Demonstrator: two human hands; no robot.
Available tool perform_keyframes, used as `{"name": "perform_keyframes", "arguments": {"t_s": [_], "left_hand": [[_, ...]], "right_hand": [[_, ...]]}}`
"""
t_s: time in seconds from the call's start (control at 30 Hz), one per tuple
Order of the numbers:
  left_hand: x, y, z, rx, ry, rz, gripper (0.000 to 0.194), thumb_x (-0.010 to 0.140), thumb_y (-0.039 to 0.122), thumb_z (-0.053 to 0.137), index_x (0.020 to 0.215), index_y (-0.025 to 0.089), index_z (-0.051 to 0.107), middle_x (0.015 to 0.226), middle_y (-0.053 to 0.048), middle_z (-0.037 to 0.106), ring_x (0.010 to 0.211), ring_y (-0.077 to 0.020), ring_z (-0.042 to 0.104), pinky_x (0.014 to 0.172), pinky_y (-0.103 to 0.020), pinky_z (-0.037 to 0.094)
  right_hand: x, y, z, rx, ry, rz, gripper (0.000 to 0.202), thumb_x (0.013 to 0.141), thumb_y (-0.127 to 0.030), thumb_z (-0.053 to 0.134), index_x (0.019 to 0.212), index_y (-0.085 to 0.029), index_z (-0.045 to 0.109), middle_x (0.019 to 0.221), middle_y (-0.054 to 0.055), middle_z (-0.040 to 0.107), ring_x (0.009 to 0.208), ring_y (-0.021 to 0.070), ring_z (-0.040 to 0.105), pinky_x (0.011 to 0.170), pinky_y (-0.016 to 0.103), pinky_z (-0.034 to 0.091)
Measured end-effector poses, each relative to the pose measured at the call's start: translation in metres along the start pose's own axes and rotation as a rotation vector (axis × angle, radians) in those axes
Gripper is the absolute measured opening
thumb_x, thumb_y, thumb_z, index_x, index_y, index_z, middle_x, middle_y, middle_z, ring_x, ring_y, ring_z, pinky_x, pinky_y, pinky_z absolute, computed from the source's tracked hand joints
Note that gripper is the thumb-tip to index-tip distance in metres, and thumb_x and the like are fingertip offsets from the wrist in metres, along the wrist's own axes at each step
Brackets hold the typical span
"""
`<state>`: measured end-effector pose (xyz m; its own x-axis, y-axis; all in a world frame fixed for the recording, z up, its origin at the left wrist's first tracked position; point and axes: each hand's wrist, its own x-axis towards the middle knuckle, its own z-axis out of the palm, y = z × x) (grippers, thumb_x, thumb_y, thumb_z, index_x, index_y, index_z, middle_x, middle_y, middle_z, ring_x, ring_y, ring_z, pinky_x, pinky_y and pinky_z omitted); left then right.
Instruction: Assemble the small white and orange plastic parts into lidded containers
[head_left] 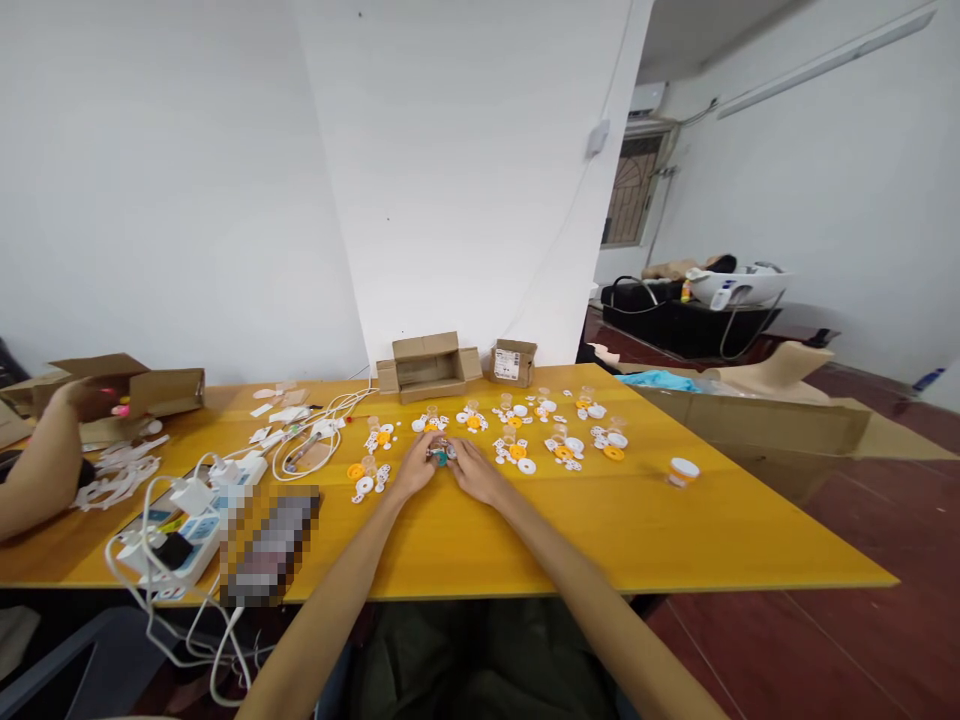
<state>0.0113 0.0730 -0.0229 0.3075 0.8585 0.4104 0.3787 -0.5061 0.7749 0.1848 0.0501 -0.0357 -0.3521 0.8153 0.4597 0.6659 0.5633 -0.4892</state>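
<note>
My left hand (416, 467) and my right hand (476, 472) meet over the middle of the table, fingers curled in toward each other. Between them is a small plastic piece with a teal part (441, 457); the fingers hide most of it, so its exact kind does not show. Around the hands lie groups of small parts: white discs (527, 466), orange rings (613, 453), clear plastic cups (559, 432) and small white pieces with dark holes or marks (382, 473). One such group is close beyond my fingertips.
A lidded round container (683, 471) stands at right. Behind are an open cardboard box (429, 372) and a smaller box (513, 363). At left are a power strip (199, 535) with cables, a blurred phone (274, 545) and another person's arm (49, 465) at a carton (169, 392).
</note>
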Motion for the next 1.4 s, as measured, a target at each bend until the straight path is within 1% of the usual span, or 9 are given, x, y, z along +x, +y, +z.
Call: {"name": "perform_keyframes", "arguments": {"t_s": [0.2, 0.47, 0.6, 0.7, 0.8, 0.93, 1.03, 1.2, 1.4], "left_hand": [[-0.003, 0.003, -0.001, -0.006, -0.009, -0.003, 0.058, 0.068, -0.001, 0.057, 0.119, 0.023, 0.067, 0.124, -0.004, 0.067, 0.118, -0.0217, 0.061, 0.111, -0.039, 0.045], [-0.003, 0.004, -0.003, -0.063, -0.020, 0.003, 0.067, 0.068, -0.003, 0.051, 0.128, 0.025, 0.065, 0.134, -0.004, 0.065, 0.127, -0.0209, 0.057, 0.116, -0.039, 0.039], [-0.003, 0.003, -0.004, -0.077, -0.032, 0.009, 0.070, 0.068, -0.003, 0.049, 0.131, 0.025, 0.062, 0.135, -0.004, 0.064, 0.128, -0.0209, 0.057, 0.116, -0.038, 0.039], [-0.004, 0.003, -0.004, -0.068, -0.035, 0.039, 0.071, 0.067, -0.003, 0.050, 0.131, 0.025, 0.062, 0.133, -0.004, 0.065, 0.126, -0.0214, 0.058, 0.115, -0.039, 0.040], [-0.005, 0.003, -0.004, -0.059, -0.010, 0.047, 0.071, 0.065, -0.003, 0.050, 0.130, 0.024, 0.062, 0.135, -0.004, 0.063, 0.130, -0.0221, 0.055, 0.117, -0.040, 0.038], [-0.007, 0.003, -0.004, -0.052, 0.017, 0.021, 0.071, 0.064, -0.004, 0.049, 0.128, 0.024, 0.061, 0.138, -0.004, 0.061, 0.134, -0.0220, 0.052, 0.120, -0.040, 0.035], [-0.007, 0.003, -0.005, -0.050, 0.029, -0.003, 0.071, 0.063, -0.004, 0.049, 0.127, 0.024, 0.061, 0.138, -0.003, 0.061, 0.135, -0.0220, 0.051, 0.120, -0.040, 0.034], [-0.007, 0.002, -0.005, -0.021, 0.073, -0.023, 0.071, 0.063, -0.003, 0.047, 0.127, 0.024, 0.060, 0.138, -0.005, 0.061, 0.134, -0.0233, 0.052, 0.117, -0.043, 0.038], [-0.006, 0.005, -0.005, -0.010, 0.189, -0.053, 0.062, 0.068, -0.001, 0.047, 0.123, 0.025, 0.061, 0.130, -0.005, 0.065, 0.124, -0.0224, 0.059, 0.110, -0.042, 0.045]], "right_hand": [[-0.002, -0.001, -0.001, 0.021, -0.003, -0.001, 0.036, 0.090, -0.013, 0.052, 0.125, -0.022, 0.055, 0.121, 0.011, 0.065, 0.116, 0.0239, 0.061, 0.102, 0.040, 0.048], [-0.002, 0.002, 0.002, 0.078, 0.037, 0.020, 0.044, 0.087, -0.009, 0.050, 0.129, -0.022, 0.052, 0.124, 0.011, 0.065, 0.117, 0.0233, 0.061, 0.103, 0.040, 0.048], [-0.001, 0.006, 0.007, 0.081, 0.062, 0.011, 0.041, 0.086, -0.008, 0.051, 0.123, -0.023, 0.057, 0.119, 0.010, 0.066, 0.113, 0.0234, 0.063, 0.102, 0.040, 0.049], [-0.001, 0.010, 0.009, 0.073, 0.087, -0.020, 0.041, 0.085, -0.008, 0.052, 0.122, -0.023, 0.058, 0.120, 0.009, 0.066, 0.114, 0.0238, 0.062, 0.103, 0.041, 0.049], [0.000, 0.012, 0.012, 0.061, 0.096, -0.045, 0.040, 0.086, -0.008, 0.052, 0.122, -0.023, 0.058, 0.121, 0.010, 0.065, 0.117, 0.0238, 0.061, 0.104, 0.041, 0.049], [-0.002, 0.011, 0.013, 0.025, 0.095, -0.049, 0.038, 0.088, -0.010, 0.052, 0.122, -0.023, 0.059, 0.123, 0.010, 0.063, 0.119, 0.0236, 0.060, 0.107, 0.042, 0.048], [-0.004, 0.007, 0.012, -0.022, 0.104, -0.049, 0.037, 0.090, -0.012, 0.052, 0.124, -0.023, 0.059, 0.128, 0.011, 0.060, 0.123, 0.0243, 0.057, 0.109, 0.043, 0.046], [-0.008, -0.001, 0.005, -0.112, 0.081, -0.031, 0.038, 0.091, -0.012, 0.052, 0.127, -0.022, 0.058, 0.132, 0.014, 0.057, 0.124, 0.0268, 0.056, 0.109, 0.046, 0.046], [-0.008, -0.016, -0.005, -0.189, 0.094, -0.096, 0.041, 0.092, -0.012, 0.054, 0.130, -0.028, 0.059, 0.137, 0.012, 0.055, 0.126, 0.0276, 0.053, 0.109, 0.050, 0.044]]}}
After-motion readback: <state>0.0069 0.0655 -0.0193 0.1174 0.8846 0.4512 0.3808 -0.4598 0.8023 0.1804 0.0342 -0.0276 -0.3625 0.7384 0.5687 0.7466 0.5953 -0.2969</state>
